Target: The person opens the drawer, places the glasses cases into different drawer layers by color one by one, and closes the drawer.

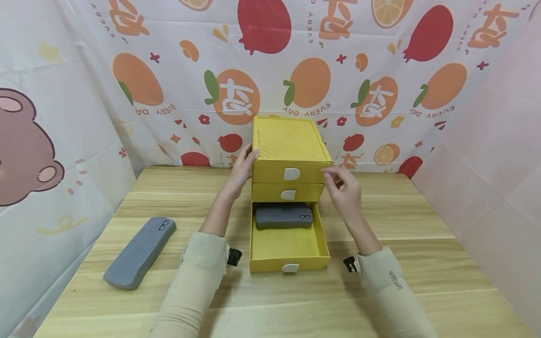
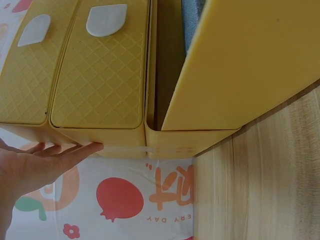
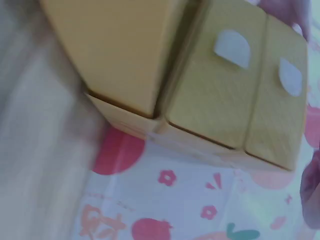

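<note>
A yellow drawer unit stands on the table with its bottom drawer pulled out and the two upper drawers closed. Inside that drawer, toward the back, lies a grey glasses case with a small glasses mark. My left hand rests against the unit's left side, fingers extended in the left wrist view. Beside the front's upper right corner is my right hand, its fingers loosely bent and holding nothing visible. The right wrist view is blurred and catches only part of that hand at the edge.
A second grey glasses case lies on the wooden table, left of my left forearm. Fruit-printed cloth hangs right behind the unit. Pale cloth walls flank the table. White tabs mark the drawer fronts.
</note>
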`<move>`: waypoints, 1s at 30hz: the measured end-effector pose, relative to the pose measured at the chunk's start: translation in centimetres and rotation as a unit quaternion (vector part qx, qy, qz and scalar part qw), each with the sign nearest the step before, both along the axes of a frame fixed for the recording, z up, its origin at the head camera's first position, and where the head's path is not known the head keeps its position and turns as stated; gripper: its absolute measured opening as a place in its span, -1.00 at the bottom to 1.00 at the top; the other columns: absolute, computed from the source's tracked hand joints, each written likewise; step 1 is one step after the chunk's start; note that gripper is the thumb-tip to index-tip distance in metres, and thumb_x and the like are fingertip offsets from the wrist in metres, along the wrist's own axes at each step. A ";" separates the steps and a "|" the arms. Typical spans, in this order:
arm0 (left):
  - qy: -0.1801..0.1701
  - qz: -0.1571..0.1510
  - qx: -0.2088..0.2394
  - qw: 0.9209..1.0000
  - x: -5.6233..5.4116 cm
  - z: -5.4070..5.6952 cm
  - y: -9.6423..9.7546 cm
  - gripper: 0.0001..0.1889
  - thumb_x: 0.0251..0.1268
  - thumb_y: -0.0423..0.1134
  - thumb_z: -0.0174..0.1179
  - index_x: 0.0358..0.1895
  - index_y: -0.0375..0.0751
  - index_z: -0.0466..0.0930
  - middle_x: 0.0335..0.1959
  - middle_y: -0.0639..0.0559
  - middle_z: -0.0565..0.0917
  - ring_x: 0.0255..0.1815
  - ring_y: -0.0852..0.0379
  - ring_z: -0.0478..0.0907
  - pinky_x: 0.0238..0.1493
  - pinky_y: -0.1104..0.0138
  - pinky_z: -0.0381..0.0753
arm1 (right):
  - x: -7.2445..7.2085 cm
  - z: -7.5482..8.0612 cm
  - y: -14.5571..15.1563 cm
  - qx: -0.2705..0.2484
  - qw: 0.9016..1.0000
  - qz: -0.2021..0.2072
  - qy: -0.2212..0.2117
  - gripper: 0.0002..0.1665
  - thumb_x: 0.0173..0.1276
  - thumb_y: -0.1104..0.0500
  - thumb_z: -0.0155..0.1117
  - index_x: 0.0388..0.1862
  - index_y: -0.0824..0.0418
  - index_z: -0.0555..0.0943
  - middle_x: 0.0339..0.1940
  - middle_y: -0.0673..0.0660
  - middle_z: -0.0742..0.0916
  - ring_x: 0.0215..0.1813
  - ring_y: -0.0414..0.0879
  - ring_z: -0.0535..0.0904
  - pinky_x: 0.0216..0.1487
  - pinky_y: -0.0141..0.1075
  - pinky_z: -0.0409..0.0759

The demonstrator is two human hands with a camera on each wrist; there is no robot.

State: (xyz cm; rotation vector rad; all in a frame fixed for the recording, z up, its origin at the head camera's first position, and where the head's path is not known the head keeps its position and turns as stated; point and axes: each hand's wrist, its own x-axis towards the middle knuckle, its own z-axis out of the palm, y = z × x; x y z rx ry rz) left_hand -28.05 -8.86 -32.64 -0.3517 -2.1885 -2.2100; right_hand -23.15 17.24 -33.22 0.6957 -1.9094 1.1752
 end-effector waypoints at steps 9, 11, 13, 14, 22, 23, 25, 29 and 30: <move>-0.001 0.003 -0.001 1.000 0.0 0.0 0.1 -0.32 0.38 0.04 -0.14 0.45 -0.15 -0.13 0.42 -0.07 -0.01 0.37 0.02 -0.01 0.20 -0.03 0.17 | -1.2 3.7 0.8 -0.075 0.971 -0.041 -0.224 -0.62 0.36 0.18 0.11 0.07 0.37 0.49 0.00 0.26 0.54 0.00 0.05 0.47 -0.01 -0.20 0.45; -0.002 0.006 -0.004 1.000 0.0 0.0 0.0 -0.31 0.38 0.05 -0.14 0.45 -0.14 -0.13 0.43 -0.06 -0.02 0.37 0.02 -0.01 0.21 -0.02 0.16 | -2.6 3.0 1.2 -0.075 0.954 0.000 -0.290 -0.52 0.40 0.08 0.06 0.19 0.32 0.42 0.11 0.25 0.51 0.09 0.05 0.44 0.04 -0.15 0.43; -0.002 0.005 -0.001 1.000 0.0 0.0 0.0 -0.31 0.38 0.04 -0.14 0.45 -0.15 -0.13 0.43 -0.07 -0.02 0.37 0.01 -0.01 0.21 -0.03 0.15 | -3.5 2.4 1.4 -0.081 0.938 0.035 -0.336 -0.46 0.42 0.02 0.01 0.27 0.30 0.36 0.17 0.24 0.47 0.13 0.05 0.41 0.06 -0.15 0.44; -0.003 0.004 -0.001 1.000 0.0 0.0 0.0 -0.31 0.38 0.05 -0.14 0.45 -0.15 -0.14 0.43 -0.07 -0.02 0.37 0.02 -0.01 0.21 -0.03 0.15 | -3.8 2.2 1.4 -0.089 0.930 0.051 -0.352 -0.44 0.43 0.01 -0.01 0.29 0.30 0.33 0.20 0.25 0.45 0.14 0.06 0.40 0.06 -0.13 0.44; -0.007 0.004 -0.001 1.000 0.0 0.0 0.1 -0.31 0.37 0.05 -0.14 0.45 -0.13 -0.13 0.43 -0.06 -0.03 0.38 0.02 -0.03 0.20 -0.08 0.12 | -4.4 1.5 1.0 -0.121 0.912 0.075 -0.384 -0.37 0.45 -0.07 -0.08 0.39 0.20 0.22 0.29 0.20 0.37 0.17 0.06 0.39 0.08 -0.10 0.42; -0.006 0.005 0.000 1.000 0.0 0.0 0.1 -0.31 0.38 0.05 -0.14 0.45 -0.13 -0.13 0.43 -0.06 -0.03 0.38 0.02 -0.03 0.20 -0.08 0.13 | -4.4 1.5 0.9 -0.123 0.912 0.076 -0.383 -0.37 0.45 -0.07 -0.08 0.39 0.20 0.22 0.30 0.19 0.37 0.16 0.06 0.39 0.08 -0.10 0.42; -0.004 0.006 0.000 1.000 0.1 0.0 0.1 -0.32 0.38 0.05 -0.14 0.45 -0.13 -0.12 0.43 -0.06 -0.02 0.37 0.02 -0.02 0.20 -0.08 0.13 | -4.4 1.5 0.8 -0.127 0.912 0.076 -0.382 -0.36 0.44 -0.07 -0.07 0.40 0.18 0.21 0.30 0.18 0.37 0.16 0.06 0.40 0.08 -0.09 0.42; -0.002 0.010 -0.001 1.000 0.1 0.0 0.1 -0.32 0.38 0.05 -0.14 0.45 -0.12 -0.11 0.42 -0.06 -0.01 0.37 0.01 -0.01 0.20 -0.09 0.13 | -4.5 1.4 0.8 -0.132 0.913 0.079 -0.377 -0.36 0.44 -0.07 -0.06 0.40 0.17 0.21 0.29 0.18 0.38 0.14 0.06 0.41 0.09 -0.08 0.41; -0.002 0.011 -0.001 1.000 0.1 0.0 0.1 -0.32 0.38 0.05 -0.14 0.45 -0.12 -0.11 0.42 -0.06 -0.01 0.37 0.01 -0.01 0.20 -0.08 0.13 | -4.5 1.3 0.8 -0.133 0.913 0.079 -0.376 -0.36 0.44 -0.08 -0.06 0.40 0.16 0.21 0.29 0.18 0.38 0.14 0.06 0.41 0.09 -0.08 0.41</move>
